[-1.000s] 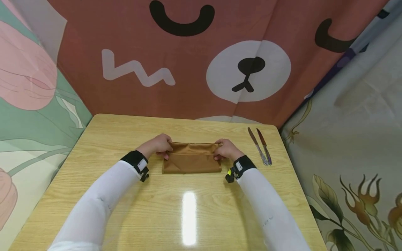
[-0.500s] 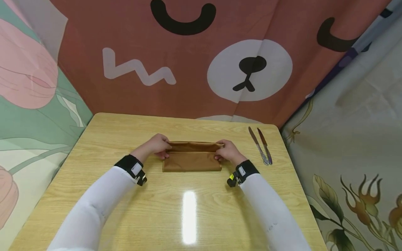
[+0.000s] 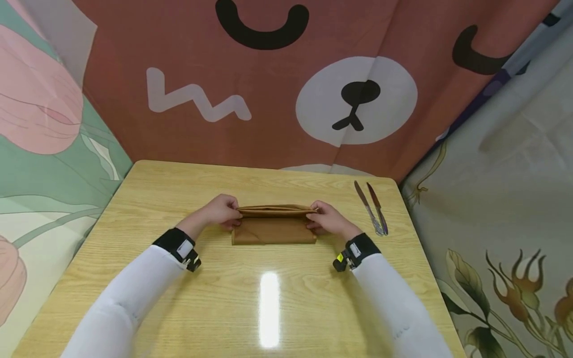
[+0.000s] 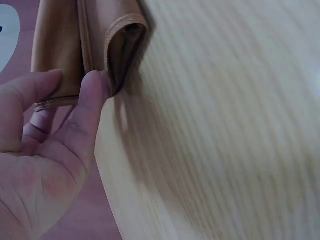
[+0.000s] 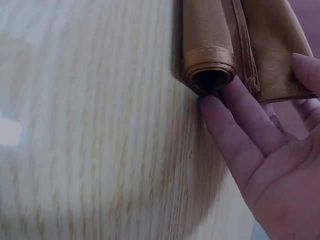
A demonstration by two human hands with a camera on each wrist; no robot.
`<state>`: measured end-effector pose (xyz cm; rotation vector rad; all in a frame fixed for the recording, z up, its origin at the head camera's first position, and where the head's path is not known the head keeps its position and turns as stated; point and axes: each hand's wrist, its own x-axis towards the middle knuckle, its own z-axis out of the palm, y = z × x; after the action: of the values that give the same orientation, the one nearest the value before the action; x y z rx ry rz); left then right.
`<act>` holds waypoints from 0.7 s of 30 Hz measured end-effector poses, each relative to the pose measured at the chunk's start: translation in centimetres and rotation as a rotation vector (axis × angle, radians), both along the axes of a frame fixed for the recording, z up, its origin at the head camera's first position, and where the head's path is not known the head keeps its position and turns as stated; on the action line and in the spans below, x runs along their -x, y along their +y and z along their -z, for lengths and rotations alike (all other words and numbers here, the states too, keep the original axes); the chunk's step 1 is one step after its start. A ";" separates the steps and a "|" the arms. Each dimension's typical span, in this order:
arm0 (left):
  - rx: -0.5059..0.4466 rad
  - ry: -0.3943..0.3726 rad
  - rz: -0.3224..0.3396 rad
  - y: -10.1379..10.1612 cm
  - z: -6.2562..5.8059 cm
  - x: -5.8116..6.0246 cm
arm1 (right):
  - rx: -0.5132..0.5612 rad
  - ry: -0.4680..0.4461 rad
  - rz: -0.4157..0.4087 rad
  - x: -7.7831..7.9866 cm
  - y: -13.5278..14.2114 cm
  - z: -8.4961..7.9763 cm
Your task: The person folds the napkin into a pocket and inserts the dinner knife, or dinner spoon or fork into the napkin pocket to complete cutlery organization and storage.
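Note:
A brown cloth napkin (image 3: 274, 231), folded into a wide strip, lies across the table in front of me. My left hand (image 3: 221, 211) pinches the far layers at its left end. At the right end, my right hand (image 3: 329, 219) grips the same raised far edge. In the left wrist view the thumb and fingers of the left hand (image 4: 55, 130) hold the stitched edge, beside a hollow fold. The right wrist view shows the near part of the napkin (image 5: 207, 40) rolled into a tube, with fingertips of the right hand (image 5: 265, 145) right at its open end.
Two table knives (image 3: 371, 209) lie side by side at the back right of the wooden table (image 3: 215, 298). Printed curtains hang behind the table and along both sides, the rear one (image 3: 268, 134) close to the far edge.
The napkin's far part has been lifted and drawn nearer, so its layers now stand folded up over the near part. Both wrists have moved outward and slightly lower.

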<state>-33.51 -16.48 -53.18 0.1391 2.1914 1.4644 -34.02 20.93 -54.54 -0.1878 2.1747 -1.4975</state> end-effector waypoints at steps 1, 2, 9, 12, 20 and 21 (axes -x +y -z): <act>-0.006 0.016 0.010 -0.1 0.1 -0.1 | 0.010 0.002 -0.015 -0.2 0.0 -0.1; -0.006 0.034 0.018 -0.2 0.1 -0.2 | 0.016 0.011 -0.027 -0.3 0.1 -0.1; 0.058 0.195 0.077 -0.2 0.5 -1.2 | -0.077 0.186 -0.104 -1.1 0.6 0.0; 0.090 0.268 0.095 -0.2 0.7 -1.8 | -0.149 0.274 -0.117 -1.5 0.8 0.0; 0.152 0.414 0.161 -0.3 1.0 -3.6 | -0.223 0.421 -0.163 -2.8 0.9 -0.2; 0.180 0.446 0.177 -0.3 1.1 -3.8 | -0.246 0.447 -0.166 -3.0 0.9 -0.3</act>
<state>-29.71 -16.77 -54.24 0.6336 2.5679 1.2177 -31.04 21.88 -54.20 -0.6543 2.5904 -1.1640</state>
